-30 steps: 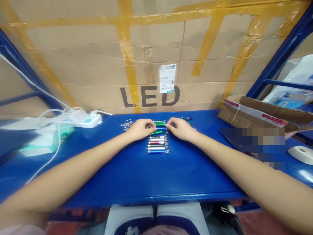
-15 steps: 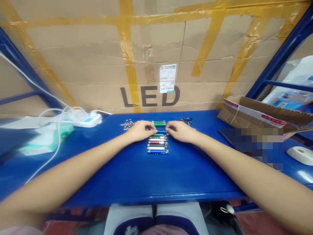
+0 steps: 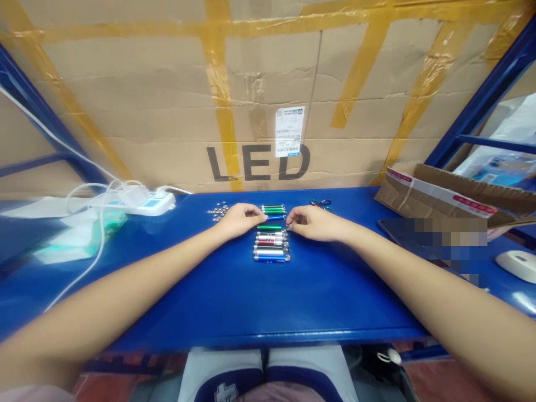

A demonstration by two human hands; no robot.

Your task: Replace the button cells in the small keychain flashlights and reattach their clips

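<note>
A column of small metal penlights (image 3: 270, 252) lies across the middle of the blue table, in blue, silver, black, red and green. My left hand (image 3: 240, 220) is closed, with thumb and fingers pinching the left end of a blue penlight (image 3: 275, 218) in the upper part of the column. To the right of the column, my right hand (image 3: 312, 223) has its fingertips pinched together, close to the end of a green penlight (image 3: 269, 228). Something small and silvery may be between those fingertips, too small to name. Two green penlights (image 3: 274, 211) lie just beyond.
Several button cells (image 3: 218, 211) are scattered left of my left hand. Small carabiner clips (image 3: 320, 203) lie behind my right hand. A white power strip (image 3: 154, 205) with cables is at left. An open cardboard box (image 3: 435, 192) and a white mouse (image 3: 517, 265) are at right.
My right hand has drawn slightly away from the blue penlight's right end and lower. The blue penlight has shifted slightly away from me, opening a gap before the green one below.
</note>
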